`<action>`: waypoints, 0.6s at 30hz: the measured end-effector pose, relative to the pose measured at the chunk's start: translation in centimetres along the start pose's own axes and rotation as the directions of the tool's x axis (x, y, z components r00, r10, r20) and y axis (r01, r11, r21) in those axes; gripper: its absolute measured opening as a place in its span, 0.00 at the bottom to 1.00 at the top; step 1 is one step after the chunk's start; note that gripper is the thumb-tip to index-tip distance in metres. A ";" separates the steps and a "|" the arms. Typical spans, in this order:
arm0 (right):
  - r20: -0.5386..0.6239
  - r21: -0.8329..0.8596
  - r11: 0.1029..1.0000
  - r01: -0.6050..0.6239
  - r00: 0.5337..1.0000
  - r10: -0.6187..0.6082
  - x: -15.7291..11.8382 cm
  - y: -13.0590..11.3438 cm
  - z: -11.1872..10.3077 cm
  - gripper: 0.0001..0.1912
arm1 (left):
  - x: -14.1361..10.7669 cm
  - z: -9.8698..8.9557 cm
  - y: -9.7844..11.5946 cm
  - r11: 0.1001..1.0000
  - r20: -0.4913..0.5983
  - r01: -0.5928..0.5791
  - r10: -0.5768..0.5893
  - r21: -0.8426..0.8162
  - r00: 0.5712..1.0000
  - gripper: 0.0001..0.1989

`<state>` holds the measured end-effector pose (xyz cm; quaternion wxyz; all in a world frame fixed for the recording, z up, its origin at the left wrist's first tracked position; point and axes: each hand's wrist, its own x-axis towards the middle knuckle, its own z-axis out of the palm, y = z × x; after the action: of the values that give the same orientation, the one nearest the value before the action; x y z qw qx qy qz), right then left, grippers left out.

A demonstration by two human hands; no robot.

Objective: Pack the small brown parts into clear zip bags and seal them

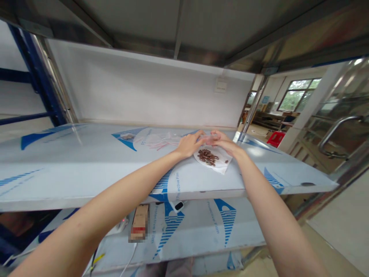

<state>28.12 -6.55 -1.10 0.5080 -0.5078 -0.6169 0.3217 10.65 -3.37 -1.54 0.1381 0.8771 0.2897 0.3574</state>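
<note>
Both hands meet over the back right part of the film-covered shelf (86, 165). My left hand (190, 143) and my right hand (225, 142) have their fingers closed on a small clear plastic bag (209, 139) with a pinkish tint. What the bag contains is too blurred to tell. Just in front of the hands, a pile of small dark brown pieces (208, 157) lies on a white sheet (221, 167). One brown piece sits apart near the sheet's right edge. Left of my left hand, several clear bags with pinkish strips (161, 143) lie flat.
A lower shelf (198, 231) holds a phone (140, 223) with a white cable and a small white device with a dark face (179, 206). Overhead hangs a metal shelf (144, 27). Metal posts (255, 102) and a wall (150, 88) bound the space.
</note>
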 end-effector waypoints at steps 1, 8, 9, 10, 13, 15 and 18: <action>0.051 -0.020 0.999 -0.027 0.998 0.028 -0.2 -0.1 0.1 0.22 | 0.1 -0.1 0.1 1.000 -0.030 0.013 -0.012 0.019 0.999 0.19; 0.194 0.038 0.999 -0.010 0.981 0.003 -0.8 -1.0 0.2 0.22 | 1.7 -1.6 -2.7 0.979 -0.125 0.203 -0.206 -0.033 0.971 0.24; 0.183 0.034 0.999 -0.004 0.983 -0.002 -0.8 -0.9 0.0 0.22 | 1.8 -2.0 -3.7 0.973 -0.109 0.230 -0.229 0.001 0.967 0.24; 0.171 0.026 1.000 -0.005 0.985 0.000 -0.7 -0.8 -0.1 0.22 | 1.9 -2.4 -4.7 0.965 -0.098 0.259 -0.254 0.046 0.962 0.24; 0.187 0.020 1.000 -0.021 0.982 0.017 -0.6 -0.3 -0.4 0.22 | 1.3 -4.3 -7.7 0.887 -0.174 0.397 -0.363 0.238 0.915 0.18; 0.242 0.026 0.999 -0.045 0.970 0.038 -0.6 0.0 -0.3 0.22 | 0.5 -5.8 -9.4 0.813 -0.293 0.511 -0.435 0.280 0.852 0.29; 0.287 0.016 0.995 -0.098 0.954 0.089 -0.8 0.0 0.1 0.21 | -1.0 -8.3 -11.3 0.688 -0.423 0.661 -0.525 0.300 0.739 0.30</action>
<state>28.03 -7.30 -1.40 0.4051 -0.4769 -0.6544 0.4245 -0.43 5.27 -1.32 0.0034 0.6754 0.6496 0.3492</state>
